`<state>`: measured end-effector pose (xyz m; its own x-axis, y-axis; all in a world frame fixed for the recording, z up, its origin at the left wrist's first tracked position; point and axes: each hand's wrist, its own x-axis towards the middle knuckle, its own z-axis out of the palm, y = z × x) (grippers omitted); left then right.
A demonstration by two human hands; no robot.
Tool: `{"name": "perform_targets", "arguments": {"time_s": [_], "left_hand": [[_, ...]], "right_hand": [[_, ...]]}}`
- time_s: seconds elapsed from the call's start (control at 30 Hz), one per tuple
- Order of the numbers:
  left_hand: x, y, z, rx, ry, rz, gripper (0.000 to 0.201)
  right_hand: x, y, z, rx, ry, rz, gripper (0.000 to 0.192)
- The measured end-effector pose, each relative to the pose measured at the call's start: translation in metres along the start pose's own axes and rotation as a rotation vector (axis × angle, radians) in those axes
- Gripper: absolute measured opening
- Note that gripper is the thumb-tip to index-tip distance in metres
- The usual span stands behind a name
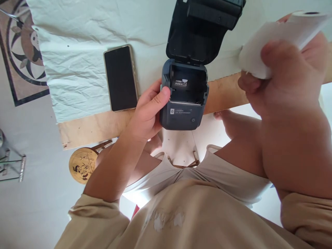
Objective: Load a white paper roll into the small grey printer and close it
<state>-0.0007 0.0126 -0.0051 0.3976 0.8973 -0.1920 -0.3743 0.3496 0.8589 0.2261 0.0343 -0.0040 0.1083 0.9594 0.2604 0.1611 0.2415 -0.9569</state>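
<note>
Printer (184, 95), a small dark grey label or receipt unit, sits at the centre of the frame on the near edge of the bench (88, 128), its lid (199, 31) swung fully back toward the top of the frame so the paper bay stands open and looks empty. A white label is stuck to the bay's back wall, and small print and a round button show on the front face. White creased cloth (77, 52) covers most of the bench, leaving a bare wooden strip along the near side. Left of the printer, a smartphone (120, 79) lies flat on the cloth, screen dark. The left hand (147, 112) grips the printer's left side, thumb hooked over the bay's rim, steadying it. The right hand (282, 76), at the upper right and close to the camera, clasps a white paper roll (280, 38), its fingers curled round it. Judging by this, loading is in hand: the roll would have to be lowered into the bay with its loose end facing the front slot.
</note>
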Motion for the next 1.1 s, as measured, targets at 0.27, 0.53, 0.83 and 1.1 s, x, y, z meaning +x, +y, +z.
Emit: {"name": "perform_targets", "arguments": {"time_s": [0.27, 0.53, 0.83, 1.1], "left_hand": [[-0.001, 0.000, 0.000, -0.034, 0.019, -0.016, 0.023], [-0.001, 0.001, 0.001, -0.024, 0.014, -0.025, 0.023], [-0.003, 0.001, -0.001, -0.010, -0.046, -0.014, 0.026], [0.000, -0.001, -0.001, 0.012, -0.002, 0.000, 0.029]], "right_hand": [[-0.010, -0.008, 0.002, -0.660, -0.047, -0.122, 0.034], [-0.007, 0.002, 0.002, -0.637, -0.014, -0.060, 0.040], [-0.005, 0.003, -0.014, -0.615, 0.125, -0.301, 0.056], [0.012, 0.013, -0.030, -0.930, 0.039, 0.023, 0.056]]}}
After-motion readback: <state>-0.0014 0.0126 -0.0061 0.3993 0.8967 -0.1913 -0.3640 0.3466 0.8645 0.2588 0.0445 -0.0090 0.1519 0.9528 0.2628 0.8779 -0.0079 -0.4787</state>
